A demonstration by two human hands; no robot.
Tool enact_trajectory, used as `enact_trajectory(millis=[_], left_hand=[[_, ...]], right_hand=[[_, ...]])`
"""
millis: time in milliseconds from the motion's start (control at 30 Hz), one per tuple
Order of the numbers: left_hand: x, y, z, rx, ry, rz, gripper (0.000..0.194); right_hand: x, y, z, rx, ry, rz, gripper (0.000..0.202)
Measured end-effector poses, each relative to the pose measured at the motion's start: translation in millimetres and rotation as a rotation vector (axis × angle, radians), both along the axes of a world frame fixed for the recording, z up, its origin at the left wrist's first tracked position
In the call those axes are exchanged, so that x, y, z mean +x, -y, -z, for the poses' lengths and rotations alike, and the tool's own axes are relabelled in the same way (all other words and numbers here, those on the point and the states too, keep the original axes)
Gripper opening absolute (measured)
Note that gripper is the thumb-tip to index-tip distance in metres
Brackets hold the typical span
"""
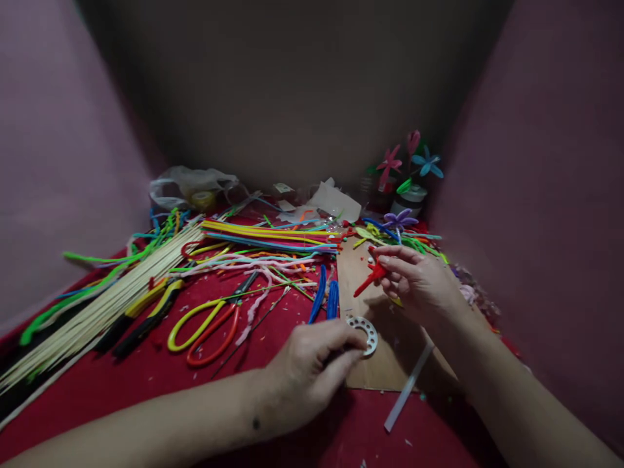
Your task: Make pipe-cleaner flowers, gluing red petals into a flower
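Observation:
My left hand [316, 370] pinches the edge of a white ring with round holes [371, 336], over the near left part of a wooden board [385, 370]. Above the board's right side, my right hand [409, 276] holds a small red fuzzy piece [371, 278] between its fingers, one end pointing down and left. Two blue fuzzy bundles [333, 300] lie at the board's left edge. A translucent stick [408, 388] rests across the board's near edge, below my right wrist.
Scissors with yellow and red handles [212, 344], pliers [151, 312], pale thin sticks [112, 296] and coloured pipe cleaners [268, 235] lie on the red cloth [160, 403]. Fuzzy flowers [428, 162] stand in jars at the back right. A plastic bag [188, 182] sits back left.

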State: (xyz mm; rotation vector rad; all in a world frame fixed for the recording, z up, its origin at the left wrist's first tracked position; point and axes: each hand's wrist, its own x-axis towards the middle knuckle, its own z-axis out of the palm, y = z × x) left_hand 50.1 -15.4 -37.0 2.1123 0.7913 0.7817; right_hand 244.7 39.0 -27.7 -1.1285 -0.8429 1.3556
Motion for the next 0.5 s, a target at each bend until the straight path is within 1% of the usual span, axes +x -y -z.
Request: enact_trajectory(millis=[33,100,167,233,267,333,400,500], left_hand=[[-7,-6,-3.3,0.051,-0.042,-0.060,0.014],[-25,-20,-6.8,0.157,-0.161,-0.249,0.016],[-43,-32,-5.5,0.205,-0.413,-0.353,0.017],[-55,-40,-0.5,0.235,-0.733,-0.412,0.018],[-59,-43,2.3,0.240,-0.863,-0.442,0.018],[-62,-46,7.0,0.225,-1.041,-0.468,0.019],[-62,-48,9.1,0.178,-1.124,-0.457,0.020],[-63,-53,8.0,0.094,-1.164,-0.447,0.021]], right_hand=[[-1,1,0.7,0.021,-0.016,-0.006,0.024],[0,2,4.1,0.059,-0.047,-0.004,0.022],[1,3,8.7,0.071,-0.078,0.003,0.019],[2,4,12.6,0.059,-0.103,-0.008,0.018],[2,5,13.9,0.050,-0.114,-0.021,0.018],[1,7,15.2,0.037,-0.136,-0.051,0.019],[1,8,15.5,0.030,-0.156,-0.077,0.021],[1,9,15.9,0.007,-0.180,-0.100,0.023]])
